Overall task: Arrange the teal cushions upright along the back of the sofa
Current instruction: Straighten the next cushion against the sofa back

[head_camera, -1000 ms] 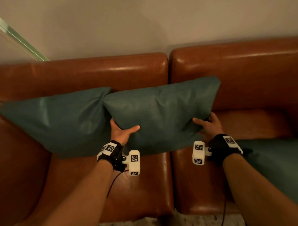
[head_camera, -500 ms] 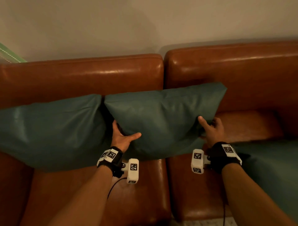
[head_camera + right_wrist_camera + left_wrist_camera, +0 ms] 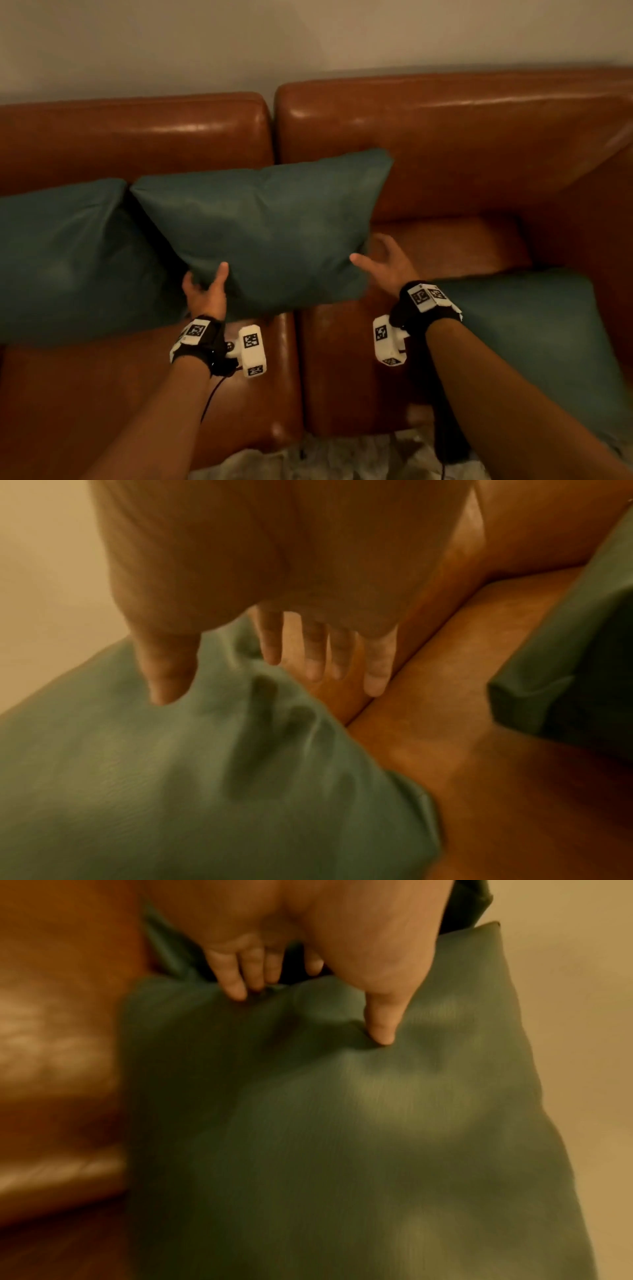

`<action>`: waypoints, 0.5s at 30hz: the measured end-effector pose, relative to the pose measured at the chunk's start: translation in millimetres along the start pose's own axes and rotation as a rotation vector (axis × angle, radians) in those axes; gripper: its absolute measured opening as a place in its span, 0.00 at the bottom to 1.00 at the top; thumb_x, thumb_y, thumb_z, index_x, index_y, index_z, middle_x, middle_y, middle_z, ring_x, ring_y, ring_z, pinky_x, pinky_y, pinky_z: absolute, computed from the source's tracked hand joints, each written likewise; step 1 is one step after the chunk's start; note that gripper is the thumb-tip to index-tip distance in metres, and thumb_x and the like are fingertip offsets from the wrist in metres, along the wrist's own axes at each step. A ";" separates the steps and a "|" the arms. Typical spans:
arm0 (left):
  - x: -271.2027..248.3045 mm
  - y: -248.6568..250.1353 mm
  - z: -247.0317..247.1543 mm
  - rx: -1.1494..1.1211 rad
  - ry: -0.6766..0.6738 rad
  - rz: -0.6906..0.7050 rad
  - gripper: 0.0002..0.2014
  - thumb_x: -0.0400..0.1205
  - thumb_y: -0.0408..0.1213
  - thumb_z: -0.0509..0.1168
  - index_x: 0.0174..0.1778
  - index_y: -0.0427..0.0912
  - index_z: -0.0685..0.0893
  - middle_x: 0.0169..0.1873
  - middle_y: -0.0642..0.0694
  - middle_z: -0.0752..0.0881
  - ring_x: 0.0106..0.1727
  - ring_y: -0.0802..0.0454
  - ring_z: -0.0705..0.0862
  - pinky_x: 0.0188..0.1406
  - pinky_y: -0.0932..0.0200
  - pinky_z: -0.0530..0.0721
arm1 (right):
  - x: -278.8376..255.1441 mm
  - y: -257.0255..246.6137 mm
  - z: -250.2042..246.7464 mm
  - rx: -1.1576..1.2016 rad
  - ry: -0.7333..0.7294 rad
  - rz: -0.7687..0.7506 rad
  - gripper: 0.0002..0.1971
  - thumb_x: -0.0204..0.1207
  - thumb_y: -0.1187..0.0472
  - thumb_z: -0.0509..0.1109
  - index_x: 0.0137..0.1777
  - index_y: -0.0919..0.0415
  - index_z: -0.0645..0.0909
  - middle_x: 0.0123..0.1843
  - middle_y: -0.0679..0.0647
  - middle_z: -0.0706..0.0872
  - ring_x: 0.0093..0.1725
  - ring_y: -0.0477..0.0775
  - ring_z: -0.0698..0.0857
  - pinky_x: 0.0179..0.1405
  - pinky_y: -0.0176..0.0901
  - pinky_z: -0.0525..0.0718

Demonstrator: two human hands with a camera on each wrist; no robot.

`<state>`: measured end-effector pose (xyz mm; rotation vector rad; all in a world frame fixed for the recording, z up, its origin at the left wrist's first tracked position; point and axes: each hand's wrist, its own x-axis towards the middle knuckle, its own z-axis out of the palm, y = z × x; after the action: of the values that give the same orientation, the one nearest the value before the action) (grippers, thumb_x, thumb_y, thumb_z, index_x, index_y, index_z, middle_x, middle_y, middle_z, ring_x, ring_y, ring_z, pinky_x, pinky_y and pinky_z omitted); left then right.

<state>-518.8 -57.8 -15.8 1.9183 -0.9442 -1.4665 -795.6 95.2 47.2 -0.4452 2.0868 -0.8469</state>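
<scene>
Three teal cushions lie on the brown leather sofa (image 3: 445, 137). The middle cushion (image 3: 267, 226) (image 3: 342, 1123) (image 3: 137, 777) leans tilted against the backrest, across the gap between the two seats. My left hand (image 3: 205, 284) (image 3: 308, 1010) grips its lower left corner, thumb on the front and fingers behind the edge. Just off its lower right edge, my right hand (image 3: 373, 253) (image 3: 267, 674) hovers with fingers spread, holding nothing. The left cushion (image 3: 61, 257) stands against the backrest. The right cushion (image 3: 534, 335) (image 3: 565, 669) lies flat on the right seat, under my right forearm.
A pale wall (image 3: 308, 41) rises behind the sofa. The sofa's right arm (image 3: 599, 222) closes off the right seat. A light rug (image 3: 342, 459) shows at the front edge. Bare leather seat (image 3: 445, 246) lies beyond my right hand.
My right hand has let go of the middle cushion's right edge and opened beside it. My left hand still holds the lower left corner. The cushion now rests against the backrest.
</scene>
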 end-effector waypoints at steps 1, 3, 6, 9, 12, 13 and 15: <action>-16.2 -11.5 8.3 0.031 0.017 -0.005 0.46 0.74 0.45 0.76 0.85 0.44 0.58 0.82 0.40 0.69 0.80 0.44 0.71 0.78 0.51 0.69 | -4.2 11.2 -14.6 -0.051 -0.033 0.016 0.35 0.69 0.46 0.78 0.75 0.53 0.71 0.76 0.56 0.77 0.75 0.57 0.76 0.65 0.41 0.72; -53.8 -30.6 29.0 0.114 0.050 0.002 0.48 0.72 0.47 0.77 0.85 0.43 0.58 0.82 0.41 0.69 0.81 0.43 0.70 0.79 0.50 0.68 | -11.1 33.5 -47.1 -0.110 -0.089 0.059 0.33 0.71 0.44 0.76 0.74 0.52 0.72 0.75 0.56 0.78 0.73 0.57 0.77 0.63 0.43 0.72; -108.4 -57.4 75.4 0.130 0.020 -0.062 0.46 0.74 0.43 0.77 0.84 0.44 0.58 0.78 0.38 0.73 0.75 0.40 0.76 0.76 0.45 0.72 | -16.1 68.5 -104.5 -0.125 -0.148 0.080 0.26 0.74 0.47 0.74 0.70 0.55 0.76 0.72 0.57 0.80 0.69 0.57 0.79 0.61 0.45 0.75; -162.9 -82.0 127.0 0.164 -0.142 -0.160 0.40 0.76 0.40 0.75 0.82 0.47 0.63 0.62 0.40 0.78 0.56 0.41 0.84 0.62 0.43 0.83 | -16.9 111.0 -164.8 -0.136 -0.114 0.078 0.20 0.74 0.51 0.74 0.64 0.56 0.80 0.63 0.55 0.84 0.62 0.55 0.82 0.59 0.42 0.76; -220.7 -101.6 179.6 0.265 -0.271 -0.195 0.28 0.77 0.38 0.74 0.73 0.43 0.74 0.53 0.40 0.84 0.47 0.43 0.86 0.42 0.54 0.88 | -13.8 158.3 -230.4 -0.132 0.001 0.111 0.16 0.73 0.54 0.76 0.58 0.57 0.83 0.55 0.57 0.86 0.61 0.58 0.85 0.60 0.41 0.77; -235.7 -105.6 191.1 0.287 -0.313 -0.212 0.23 0.78 0.37 0.73 0.69 0.43 0.77 0.51 0.39 0.86 0.44 0.45 0.85 0.36 0.57 0.86 | -12.6 172.4 -247.7 -0.145 0.047 0.136 0.16 0.72 0.55 0.77 0.58 0.59 0.83 0.56 0.59 0.88 0.61 0.59 0.85 0.63 0.43 0.78; -262.1 -117.6 212.4 0.368 -0.401 -0.240 0.19 0.78 0.37 0.72 0.65 0.44 0.80 0.58 0.35 0.87 0.51 0.41 0.86 0.43 0.55 0.83 | -10.6 199.9 -280.3 -0.184 0.156 0.181 0.19 0.71 0.54 0.77 0.60 0.61 0.83 0.62 0.63 0.87 0.64 0.63 0.84 0.68 0.49 0.78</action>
<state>-742.2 221.0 -8.0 2.0914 -1.2698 -1.9827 -1016.7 359.1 35.1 -0.2886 2.3201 -0.6032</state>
